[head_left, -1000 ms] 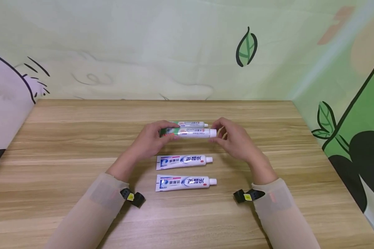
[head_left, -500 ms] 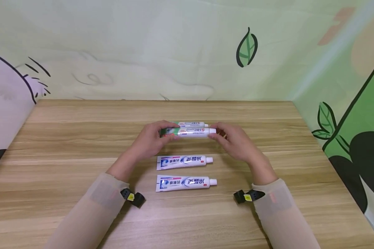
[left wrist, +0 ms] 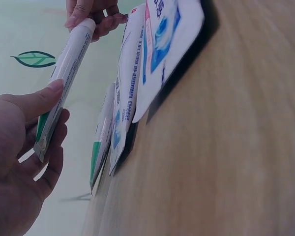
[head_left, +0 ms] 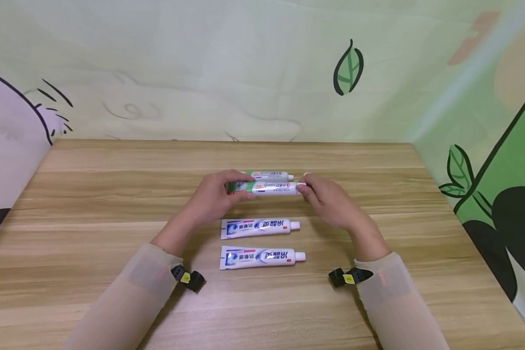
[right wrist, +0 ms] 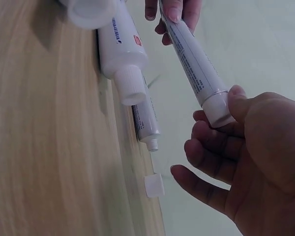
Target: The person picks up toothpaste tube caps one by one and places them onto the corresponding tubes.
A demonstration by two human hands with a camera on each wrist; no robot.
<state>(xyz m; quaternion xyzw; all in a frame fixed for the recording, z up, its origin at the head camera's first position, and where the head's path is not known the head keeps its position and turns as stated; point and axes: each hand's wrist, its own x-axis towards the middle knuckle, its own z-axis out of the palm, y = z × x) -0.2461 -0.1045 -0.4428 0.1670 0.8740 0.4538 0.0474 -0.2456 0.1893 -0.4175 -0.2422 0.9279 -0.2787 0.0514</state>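
Note:
My left hand [head_left: 212, 197] grips the flat, green end of a green-and-white toothpaste tube [head_left: 273, 188], held above the table. At the tube's other end my right hand [head_left: 330, 200] pinches its white cap [right wrist: 218, 109] between thumb and fingers; in the head view the fingers mostly cover that cap. Just behind lies a second green-and-white toothpaste tube [head_left: 269, 176], its narrow nozzle bare, its left end hidden by my left hand. A loose white cap [right wrist: 154, 186] stands on the table close to that nozzle.
Two blue-and-white toothpaste tubes, one farther [head_left: 260, 227] and one nearer [head_left: 262, 257], lie capped on the wooden table [head_left: 113, 291], caps to the right. Behind the table rises a pale green wall covering [head_left: 245, 58] with printed leaves.
The fingers of my right hand have moved in around the held tube's cap, which they now mostly cover. My left hand keeps its grip on the tube. The other tubes lie as before.

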